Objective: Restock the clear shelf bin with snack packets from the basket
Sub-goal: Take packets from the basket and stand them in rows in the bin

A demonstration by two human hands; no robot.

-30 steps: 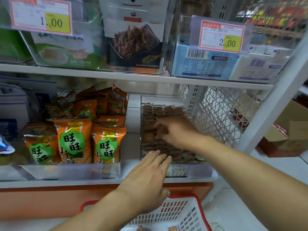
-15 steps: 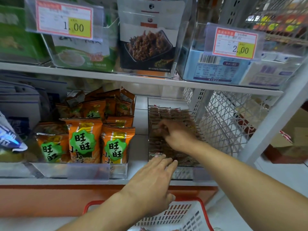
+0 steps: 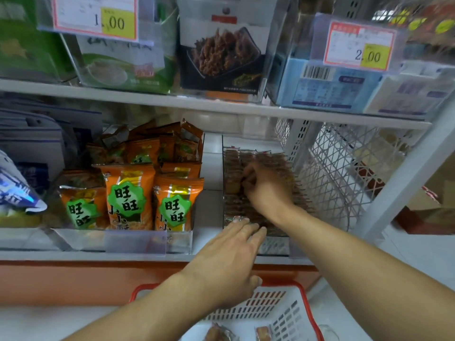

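Both hands reach to the clear bin (image 3: 273, 246) on the lower shelf; the right hand (image 3: 267, 190) is inside it, fingers curled down on the brown snack packets (image 3: 232, 187), though I cannot tell if it pinches one; the left hand (image 3: 229, 262) lies flat, fingers straight and together, tips touching the bin's front edge; below stands the red-rimmed basket (image 3: 285, 313) with a few packets inside.

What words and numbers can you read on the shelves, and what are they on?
"1.00": left price tag on the upper shelf.
"2.00": right price tag on the upper shelf.
"旺旺": green badges on the orange snack bags.
Too blurred to read: the tags' small print, the barcode label, the blue box text, and the small packets in the clear bin.
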